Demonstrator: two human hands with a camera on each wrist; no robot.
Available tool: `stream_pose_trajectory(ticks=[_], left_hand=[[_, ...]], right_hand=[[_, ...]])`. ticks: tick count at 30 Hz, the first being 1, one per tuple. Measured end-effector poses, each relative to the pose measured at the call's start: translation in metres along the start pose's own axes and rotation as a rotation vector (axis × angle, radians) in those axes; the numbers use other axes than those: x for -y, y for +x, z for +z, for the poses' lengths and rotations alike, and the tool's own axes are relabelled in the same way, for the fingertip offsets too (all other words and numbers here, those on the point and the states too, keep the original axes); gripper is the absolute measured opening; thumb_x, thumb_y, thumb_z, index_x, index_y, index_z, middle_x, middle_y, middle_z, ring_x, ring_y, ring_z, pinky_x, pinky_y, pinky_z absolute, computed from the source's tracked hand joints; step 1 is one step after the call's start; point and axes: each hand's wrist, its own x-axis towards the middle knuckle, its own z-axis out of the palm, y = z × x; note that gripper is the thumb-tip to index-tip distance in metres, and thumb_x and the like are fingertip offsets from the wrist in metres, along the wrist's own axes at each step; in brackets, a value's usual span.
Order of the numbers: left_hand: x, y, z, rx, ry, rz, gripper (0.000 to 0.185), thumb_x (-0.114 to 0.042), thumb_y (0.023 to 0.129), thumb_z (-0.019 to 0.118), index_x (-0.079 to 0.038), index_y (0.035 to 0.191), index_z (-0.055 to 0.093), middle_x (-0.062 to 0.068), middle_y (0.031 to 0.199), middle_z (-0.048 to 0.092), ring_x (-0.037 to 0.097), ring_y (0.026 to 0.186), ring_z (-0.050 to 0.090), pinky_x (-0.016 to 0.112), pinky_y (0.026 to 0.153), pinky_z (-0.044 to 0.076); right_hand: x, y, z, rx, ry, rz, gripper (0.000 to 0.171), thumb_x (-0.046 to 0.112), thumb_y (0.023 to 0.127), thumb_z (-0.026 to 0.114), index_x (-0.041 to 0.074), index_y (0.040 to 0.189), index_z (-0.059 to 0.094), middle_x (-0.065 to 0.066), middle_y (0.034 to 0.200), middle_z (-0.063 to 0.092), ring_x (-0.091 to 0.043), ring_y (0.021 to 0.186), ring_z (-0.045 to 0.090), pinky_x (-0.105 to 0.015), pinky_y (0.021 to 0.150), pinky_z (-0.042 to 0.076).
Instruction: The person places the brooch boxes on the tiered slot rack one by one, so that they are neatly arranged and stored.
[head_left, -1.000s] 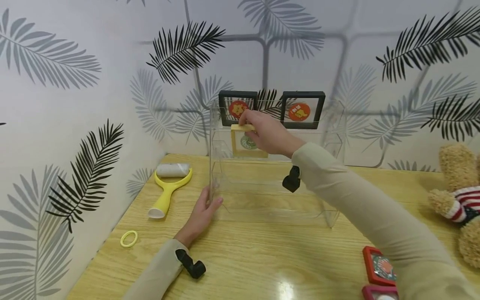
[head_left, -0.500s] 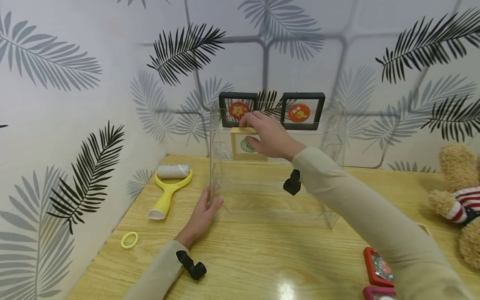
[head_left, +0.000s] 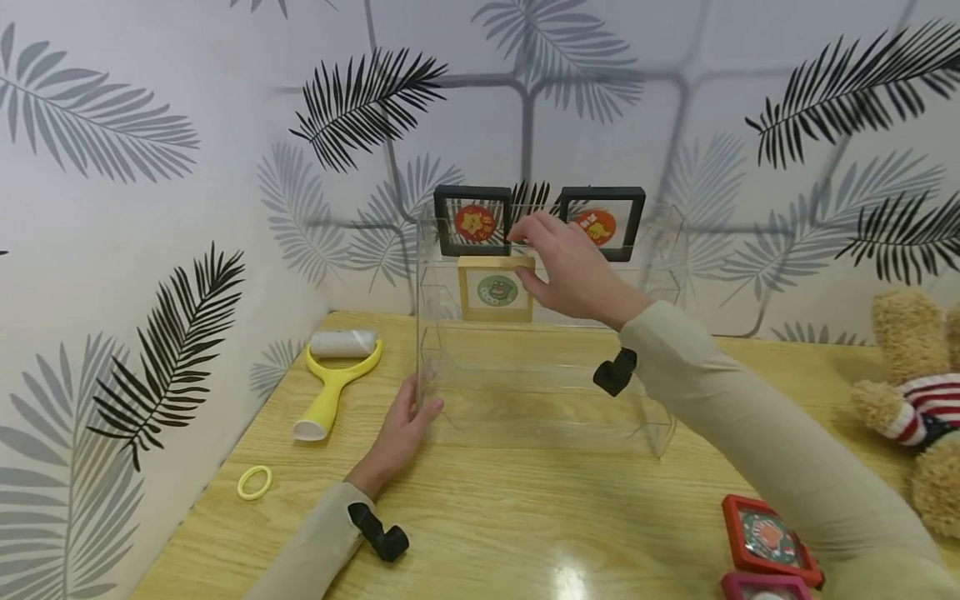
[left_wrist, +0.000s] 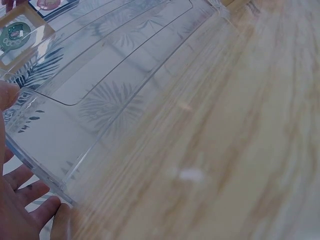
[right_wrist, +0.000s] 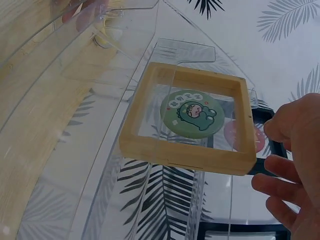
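Observation:
A clear acrylic tiered stand [head_left: 540,400] sits mid-table. Two black frames [head_left: 474,221] [head_left: 603,221] with orange badges stand on its top step. A wooden frame [head_left: 497,289] with a green badge [right_wrist: 192,111] stands alone on the step below. My right hand [head_left: 562,262] hovers just right of the wooden frame [right_wrist: 185,155], fingers [right_wrist: 280,187] loose and holding nothing. The left hand [head_left: 401,425] rests with straight fingers [left_wrist: 30,192] against the stand's left front corner [left_wrist: 55,175].
A yellow lint roller [head_left: 333,375] and a yellow ring [head_left: 255,482] lie left of the stand. A teddy bear [head_left: 918,408] sits at the right edge. A red frame [head_left: 768,537] and a pink one [head_left: 765,587] lie at the front right.
My right hand set the wooden frame on the stand's step, let go of it and drew to the right. The left hand stayed on the stand's corner.

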Motion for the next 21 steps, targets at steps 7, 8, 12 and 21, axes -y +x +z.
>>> stream_pose_trajectory(ticks=[7,8,12,21], left_hand=[[0.001,0.0,0.0,0.005,0.004,-0.01,0.055,-0.023,0.096,0.049,-0.008,0.143,0.025,0.015,0.149,0.027,0.032,0.139,0.022,0.055,0.109,0.022],[0.001,0.0,0.001,0.007,0.003,-0.012,0.055,-0.024,0.096,0.049,-0.008,0.143,0.025,0.015,0.149,0.027,0.032,0.139,0.022,0.055,0.109,0.022],[0.002,-0.001,0.002,0.009,-0.003,-0.011,0.054,-0.023,0.096,0.049,-0.008,0.142,0.026,0.016,0.148,0.027,0.033,0.138,0.023,0.055,0.108,0.023],[0.0,0.0,0.002,0.002,-0.009,0.016,0.054,-0.019,0.096,0.049,-0.005,0.142,0.026,0.017,0.148,0.027,0.034,0.138,0.021,0.056,0.108,0.022]], right_hand=[[-0.009,-0.028,-0.018,-0.079,-0.037,-0.025,0.026,0.008,0.082,0.064,0.003,0.106,0.054,-0.012,0.103,0.056,-0.028,0.094,0.052,-0.046,0.078,0.041],[-0.012,-0.034,-0.02,-0.088,-0.04,-0.026,0.026,0.007,0.082,0.064,0.002,0.105,0.054,-0.013,0.102,0.055,-0.029,0.094,0.052,-0.046,0.078,0.04],[-0.021,-0.057,-0.031,-0.12,-0.044,-0.044,0.025,0.004,0.08,0.063,0.0,0.103,0.055,-0.014,0.098,0.056,-0.029,0.089,0.053,-0.045,0.077,0.042],[-0.039,-0.106,-0.053,-0.142,-0.053,0.031,0.026,-0.002,0.076,0.063,-0.003,0.101,0.055,-0.015,0.094,0.055,-0.029,0.083,0.054,-0.041,0.073,0.044]])
